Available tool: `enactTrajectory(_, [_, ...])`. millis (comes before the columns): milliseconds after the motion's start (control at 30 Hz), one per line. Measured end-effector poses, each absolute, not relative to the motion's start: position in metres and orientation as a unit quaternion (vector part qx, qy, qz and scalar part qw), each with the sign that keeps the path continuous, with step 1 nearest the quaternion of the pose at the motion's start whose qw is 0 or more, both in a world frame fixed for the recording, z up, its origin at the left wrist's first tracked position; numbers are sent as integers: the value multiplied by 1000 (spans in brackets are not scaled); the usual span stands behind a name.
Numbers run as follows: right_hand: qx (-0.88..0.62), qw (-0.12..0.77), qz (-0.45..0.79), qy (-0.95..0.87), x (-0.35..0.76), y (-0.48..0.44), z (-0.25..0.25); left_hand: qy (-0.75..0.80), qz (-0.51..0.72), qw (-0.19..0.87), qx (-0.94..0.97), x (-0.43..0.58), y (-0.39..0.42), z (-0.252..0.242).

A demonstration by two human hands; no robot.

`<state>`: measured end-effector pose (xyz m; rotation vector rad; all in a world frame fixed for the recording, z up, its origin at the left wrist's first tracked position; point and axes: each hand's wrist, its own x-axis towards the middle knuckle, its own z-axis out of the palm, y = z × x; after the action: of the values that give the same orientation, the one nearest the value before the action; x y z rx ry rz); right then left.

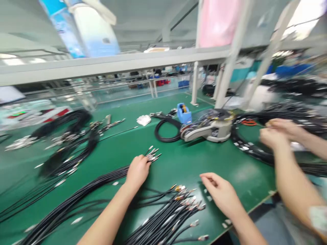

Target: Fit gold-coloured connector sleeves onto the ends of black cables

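Green tabletop (176,163) spreads under both hands, strewn with dark cables. Across its left half runs a black cable bundle (102,180), sweeping up from the lower left corner to the left hand (138,172), whose fingers are closed around it just short of its silvery metal ends (154,156); these poke out beyond the knuckles. Nearer the wearer, a second cable bunch (155,219) lies on the table between the two forearms, its connector tips (189,204) fanned toward the right. Just beyond those tips hovers the right hand (221,194), thumb and forefinger drawn close (whether they meet, or pinch something small, I cannot tell).

Farther back, a small black coil (167,131) lies beside a grey device (211,126), with a blue tape dispenser (184,114) just behind them. A crumpled white piece (143,119) lies to their left. At the right, a co-worker's hands (277,132) are close together over a large cable loop (251,149), near an orange ring (248,122).
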<state>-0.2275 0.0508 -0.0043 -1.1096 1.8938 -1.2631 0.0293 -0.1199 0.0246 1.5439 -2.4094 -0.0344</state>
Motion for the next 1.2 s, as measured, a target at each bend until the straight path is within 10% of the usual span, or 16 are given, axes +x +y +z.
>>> enactTrajectory(400, [-137, 278, -775, 551, -332, -52, 39, -857, 78, 199, 468, 54, -146, -14])
enactTrajectory(800, [-39, 425, -761, 489, -345, -133, 82, -861, 136, 291, 394, 65, -138, -10])
enactTrajectory(1200, [-43, 375, -770, 515, -337, -129, 77, -847, 43, 337, 409, 68, -129, -23])
